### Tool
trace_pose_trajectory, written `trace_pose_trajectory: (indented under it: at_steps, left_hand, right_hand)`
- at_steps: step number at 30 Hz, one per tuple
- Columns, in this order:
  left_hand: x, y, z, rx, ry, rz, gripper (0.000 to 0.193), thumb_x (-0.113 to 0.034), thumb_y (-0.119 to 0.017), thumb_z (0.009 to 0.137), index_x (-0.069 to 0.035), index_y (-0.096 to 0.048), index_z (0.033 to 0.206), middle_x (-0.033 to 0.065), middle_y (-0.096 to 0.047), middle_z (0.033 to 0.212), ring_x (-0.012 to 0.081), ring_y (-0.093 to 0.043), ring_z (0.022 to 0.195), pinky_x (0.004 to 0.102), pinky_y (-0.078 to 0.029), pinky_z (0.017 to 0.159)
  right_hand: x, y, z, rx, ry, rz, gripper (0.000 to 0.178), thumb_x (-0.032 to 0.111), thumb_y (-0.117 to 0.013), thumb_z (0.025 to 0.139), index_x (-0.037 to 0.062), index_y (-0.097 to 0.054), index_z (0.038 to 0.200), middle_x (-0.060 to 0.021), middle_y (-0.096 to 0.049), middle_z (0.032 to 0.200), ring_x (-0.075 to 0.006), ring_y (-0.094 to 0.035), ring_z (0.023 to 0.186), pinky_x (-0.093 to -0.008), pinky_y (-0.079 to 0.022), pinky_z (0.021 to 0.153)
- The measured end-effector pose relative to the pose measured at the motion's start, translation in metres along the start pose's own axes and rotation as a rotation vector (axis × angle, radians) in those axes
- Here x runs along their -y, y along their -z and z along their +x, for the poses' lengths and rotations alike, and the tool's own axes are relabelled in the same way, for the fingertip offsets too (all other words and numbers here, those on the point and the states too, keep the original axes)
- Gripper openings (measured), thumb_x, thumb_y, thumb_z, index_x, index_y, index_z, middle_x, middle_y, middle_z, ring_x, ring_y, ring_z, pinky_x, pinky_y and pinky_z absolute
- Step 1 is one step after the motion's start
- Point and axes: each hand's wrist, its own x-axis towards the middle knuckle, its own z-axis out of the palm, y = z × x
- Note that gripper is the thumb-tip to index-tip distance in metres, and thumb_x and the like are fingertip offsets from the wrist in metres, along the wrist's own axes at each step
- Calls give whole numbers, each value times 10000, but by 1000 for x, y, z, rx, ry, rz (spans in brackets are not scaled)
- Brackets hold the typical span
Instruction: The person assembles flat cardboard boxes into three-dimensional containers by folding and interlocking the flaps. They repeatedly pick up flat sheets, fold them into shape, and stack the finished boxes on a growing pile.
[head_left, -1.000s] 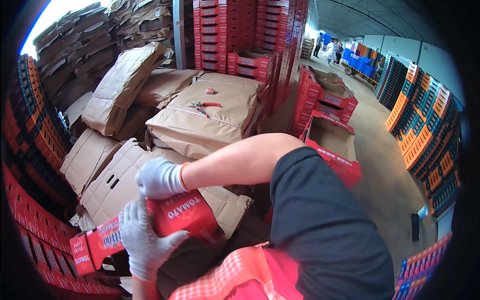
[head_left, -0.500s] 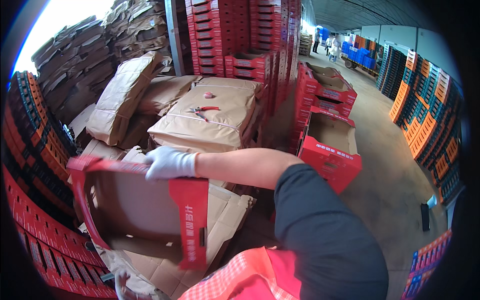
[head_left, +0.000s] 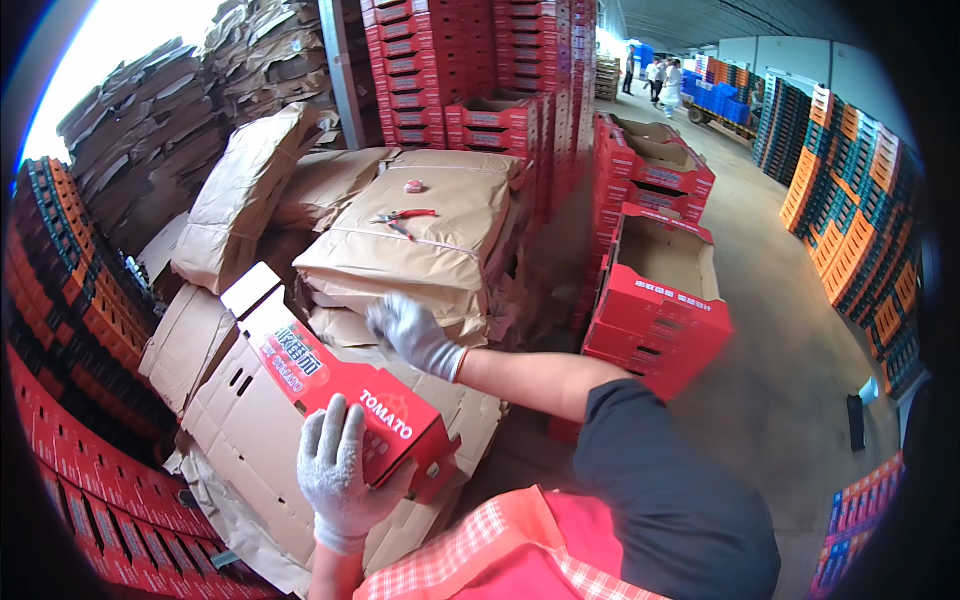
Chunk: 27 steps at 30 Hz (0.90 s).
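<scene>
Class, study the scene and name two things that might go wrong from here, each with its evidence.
1. Slipping: only the left hand seems to steady the red carton over flattened cardboard; the blurred right hand appears apart from it, so it might slide.
2. Falling tool: red-handled cutters lie loose on the paper-wrapped bundle; a bump might knock them off.

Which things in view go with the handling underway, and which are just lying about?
In hand, by the look of it:
- red carton, touched by the left hand
- right hand, blurred, near the carton
- flattened cardboard beside the carton

Apparently just lying about:
- red-handled shears and small reddish item, both on a paper-wrapped bundle
- orange-and-dark crates, right
</scene>
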Motion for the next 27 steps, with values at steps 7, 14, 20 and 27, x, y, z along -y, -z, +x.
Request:
trace_pose_trajectory:
  at_steps: [7,14,20,27]
  left_hand:
    - [-10,-56,-2,-470,119,-163,1177,-379,-831,666,-28,-151,1560,243,-300,1558,416,-424,1360,502,-371,1097]
    - [-21,-76,-8,-503,483,-760,1393,-383,-848,525,-132,21,1585,144,-229,1551,353,-373,1378,487,-341,1130]
    - [-24,-77,-18,-206,697,-988,973,-206,-861,534,-74,-406,1383,120,-547,1274,258,-550,1190,402,-449,1013]
    - [-13,-81,-58,-421,659,-976,1034,-360,-876,613,-19,-329,1421,133,-528,1277,265,-547,1145,412,-450,990]
  right_hand:
    - [156,31,-26,530,372,-248,459,393,-739,801,46,-624,1079,-180,-671,1019,-348,-658,955,-391,-525,793]
    - [179,1,-4,929,46,-500,345,351,-688,718,47,-707,882,-165,-719,849,-314,-709,816,-393,-548,751]
    - [179,-36,-8,896,517,-686,240,246,-638,723,60,-720,852,-147,-709,835,-333,-699,786,-416,-549,710]
    - [189,-89,-27,956,636,-596,252,265,-642,725,73,-717,870,-135,-711,891,-317,-697,795,-436,-548,696]
